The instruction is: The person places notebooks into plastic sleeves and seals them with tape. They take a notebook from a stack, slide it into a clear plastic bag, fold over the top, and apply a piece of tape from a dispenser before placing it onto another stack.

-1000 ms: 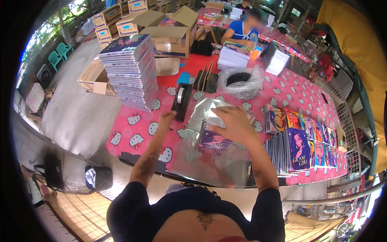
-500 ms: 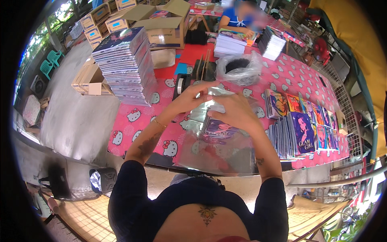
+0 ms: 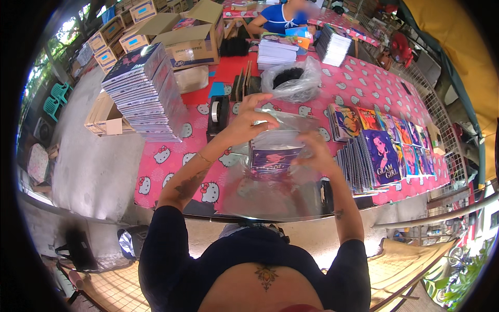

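A purple-covered notebook lies at the table's near middle, with a clear plastic sheet or bag over and around it. White page edges show just behind the cover. My left hand hovers at the far left of the plastic, its bent fingers apart and nothing plainly between them. By the notebook's right side is my right hand, slightly blurred, thumb and fingers spread around the plastic. Just beyond my left hand stands a black tape dispenser.
A tall notebook stack stands at the left, an open carton behind it. Colourful notebooks fill the right side. Farther back are a plastic bag with dark contents, white-paged stacks and a person in blue.
My hands have moved apart from their meeting place over the notebook: the left to the plastic's far left, the right to its right side. More of the purple cover shows. The view has shifted slightly.
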`<state>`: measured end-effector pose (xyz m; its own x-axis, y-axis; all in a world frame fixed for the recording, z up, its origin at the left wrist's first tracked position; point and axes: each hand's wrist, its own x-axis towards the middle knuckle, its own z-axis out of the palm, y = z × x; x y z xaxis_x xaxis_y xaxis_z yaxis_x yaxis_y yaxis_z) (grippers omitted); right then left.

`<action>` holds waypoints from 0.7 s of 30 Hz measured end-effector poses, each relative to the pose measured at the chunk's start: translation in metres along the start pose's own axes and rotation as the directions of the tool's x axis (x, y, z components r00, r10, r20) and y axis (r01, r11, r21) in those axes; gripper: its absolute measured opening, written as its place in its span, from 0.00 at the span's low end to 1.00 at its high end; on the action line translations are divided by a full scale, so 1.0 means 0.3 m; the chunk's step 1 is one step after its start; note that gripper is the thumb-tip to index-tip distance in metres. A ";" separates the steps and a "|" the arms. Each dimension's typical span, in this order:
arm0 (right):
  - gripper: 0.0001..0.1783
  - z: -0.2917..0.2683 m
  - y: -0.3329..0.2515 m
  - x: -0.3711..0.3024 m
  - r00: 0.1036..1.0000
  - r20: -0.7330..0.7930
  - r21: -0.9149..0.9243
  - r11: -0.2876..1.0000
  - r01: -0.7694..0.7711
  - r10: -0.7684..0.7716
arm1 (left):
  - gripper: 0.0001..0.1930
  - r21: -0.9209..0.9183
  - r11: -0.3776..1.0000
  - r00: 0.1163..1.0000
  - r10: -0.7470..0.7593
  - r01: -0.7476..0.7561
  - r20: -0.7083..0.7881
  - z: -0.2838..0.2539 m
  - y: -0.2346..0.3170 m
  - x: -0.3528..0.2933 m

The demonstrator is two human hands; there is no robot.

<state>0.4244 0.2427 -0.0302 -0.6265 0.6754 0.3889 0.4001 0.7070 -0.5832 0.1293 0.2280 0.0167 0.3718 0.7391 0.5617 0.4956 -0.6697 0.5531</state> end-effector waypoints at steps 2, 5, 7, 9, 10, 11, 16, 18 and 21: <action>0.38 0.037 -0.032 0.035 0.981 0.118 -0.101 0.981 0.165 -0.153 | 0.08 0.074 0.997 0.999 0.007 -0.004 -0.042 0.035 0.005 0.002; 0.38 0.050 -0.050 0.041 0.969 0.175 -0.098 0.977 0.191 -0.172 | 0.06 0.160 0.987 0.998 0.037 -0.028 -0.050 0.097 -0.005 0.007; 0.38 0.047 -0.044 0.040 0.972 0.172 -0.056 0.984 0.172 -0.160 | 0.10 0.231 0.972 0.998 0.044 -0.034 -0.035 0.152 -0.039 -0.003; 0.37 0.054 -0.025 0.030 0.974 0.151 -0.021 0.985 0.174 -0.169 | 0.20 0.315 0.948 0.999 0.041 -0.039 0.001 0.194 -0.050 -0.005; 0.36 0.057 -0.014 0.029 0.972 0.161 -0.027 0.984 0.178 -0.171 | 0.26 0.336 0.941 0.998 -0.002 0.025 -0.068 0.217 -0.055 -0.001; 0.34 0.063 -0.005 0.023 0.972 0.164 -0.031 0.984 0.175 -0.167 | 0.32 0.351 0.933 0.991 -0.041 0.084 -0.127 0.231 -0.020 0.023; 0.29 0.078 0.082 0.078 0.972 -0.210 0.403 0.915 -0.013 0.106 | 0.51 -0.149 0.927 0.883 -0.374 0.345 -0.284 0.163 -0.002 0.031; 0.29 0.086 0.087 0.187 0.937 0.061 0.598 0.739 -0.310 0.343 | 0.51 -0.426 0.750 0.852 -0.509 0.507 0.118 0.081 -0.092 -0.044; 0.34 0.082 0.127 0.326 0.915 0.340 0.547 0.746 -0.380 0.217 | 0.44 -0.457 0.682 0.820 -0.506 0.571 0.268 0.102 -0.117 -0.059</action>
<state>0.3620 0.3307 -0.0319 -0.7140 0.7000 -0.0130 0.1708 0.1561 -0.9729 0.1293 0.2406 -0.0313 0.2642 0.9643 0.0154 0.1916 -0.0681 0.9791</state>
